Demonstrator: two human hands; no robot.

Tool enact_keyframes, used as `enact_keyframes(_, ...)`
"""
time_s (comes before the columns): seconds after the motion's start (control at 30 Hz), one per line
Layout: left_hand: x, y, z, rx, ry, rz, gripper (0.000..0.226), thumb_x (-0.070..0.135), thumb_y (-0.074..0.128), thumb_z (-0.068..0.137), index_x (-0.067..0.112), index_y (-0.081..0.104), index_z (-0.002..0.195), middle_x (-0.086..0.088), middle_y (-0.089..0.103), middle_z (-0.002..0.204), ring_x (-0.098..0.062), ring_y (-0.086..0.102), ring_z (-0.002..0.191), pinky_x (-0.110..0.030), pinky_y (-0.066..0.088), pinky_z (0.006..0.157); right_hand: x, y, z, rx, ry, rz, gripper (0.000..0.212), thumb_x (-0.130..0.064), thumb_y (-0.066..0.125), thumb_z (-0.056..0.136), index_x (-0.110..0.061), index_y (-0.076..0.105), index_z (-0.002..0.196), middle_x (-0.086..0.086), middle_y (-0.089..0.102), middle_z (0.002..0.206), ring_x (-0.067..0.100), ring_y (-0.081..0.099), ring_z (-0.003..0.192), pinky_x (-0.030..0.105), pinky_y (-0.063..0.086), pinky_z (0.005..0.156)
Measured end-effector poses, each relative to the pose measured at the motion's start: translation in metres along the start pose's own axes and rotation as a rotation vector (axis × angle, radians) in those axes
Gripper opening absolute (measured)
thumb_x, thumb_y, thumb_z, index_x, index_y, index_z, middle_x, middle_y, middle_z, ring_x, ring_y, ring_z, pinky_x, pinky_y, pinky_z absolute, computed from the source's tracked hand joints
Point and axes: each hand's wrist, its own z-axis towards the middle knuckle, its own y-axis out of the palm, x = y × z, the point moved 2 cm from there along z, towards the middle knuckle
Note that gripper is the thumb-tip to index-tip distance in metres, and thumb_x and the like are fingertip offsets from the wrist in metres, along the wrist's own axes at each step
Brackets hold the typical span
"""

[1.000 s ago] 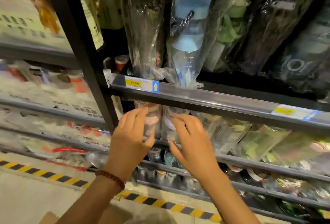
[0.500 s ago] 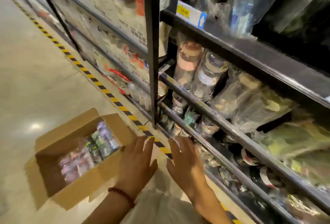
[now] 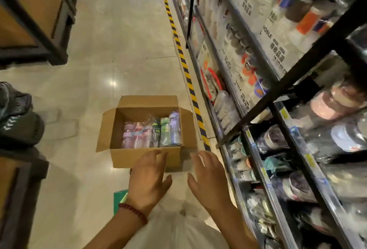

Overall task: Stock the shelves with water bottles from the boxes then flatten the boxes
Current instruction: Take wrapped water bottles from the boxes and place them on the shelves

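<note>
head view: a shop aisle with a pale glossy floor (image 3: pixel 123 36), a yellow-and-black hazard stripe (image 3: pixel 179 48) running from the top centre down toward the lower right, and dark metal shelves (image 3: pixel 278 98) filling the right side of the frame, crowded with wrapped bottles and cups. dark wooden fixtures stand at the upper left and lower left. an open cardboard box (image 3: pixel 145 155) sits on the floor at the centre of the frame, just left of the stripe, flaps folded out; inside it a row of wrapped water bottles (image 3: pixel 153 131) lies side by side against the box's right portion, with bare cardboard showing at the left. the left hand (image 3: pixel 148 179), a beaded bracelet at its wrist, hangs near the box's closer wall with fingers spread and loose, holding nothing. the right hand (image 3: pixel 208 181) is beside it, lower centre right, likewise spread and empty. the step in hand looks like fetching more stock: bottles remain, so flattening is not yet due. the next move calls for reaching over the near wall and closing each hand round a bottle, then lifting it clear of its neighbours.
</note>
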Motion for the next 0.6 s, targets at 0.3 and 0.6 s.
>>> enact_keyframes(0.3, -0.143, -0.029, 0.066, -0.137, -0.263, 0.034, 0.071, 0.033, 0.086, 0.045, 0.012, 0.061, 0.109, -0.009, 0.065, 0.097, -0.029, 0.065, 0.081, -0.036, 0.055, 0.064, -0.081, 0.051, 0.137, -0.172, -0.066, -0.041, 0.054, -0.030, 0.086, 0.054, -0.016, 0.065, 0.102, 0.005, 0.066, 0.100, 0.028, 0.065, 0.095, 0.038, 0.057, 0.070)
enact_keyframes(0.6, -0.275, 0.011, 0.183, -0.373, -0.338, 0.085, 0.072, 0.048, 0.069, 0.074, 0.024, 0.041, 0.135, -0.002, 0.048, 0.130, -0.022, 0.049, 0.114, -0.034, 0.044, 0.096, -0.092, 0.153, 0.284, -0.353, 0.116, -0.046, 0.049, -0.023, 0.067, 0.079, -0.017, 0.054, 0.127, 0.006, 0.055, 0.126, 0.030, 0.050, 0.118, 0.038, 0.045, 0.090)
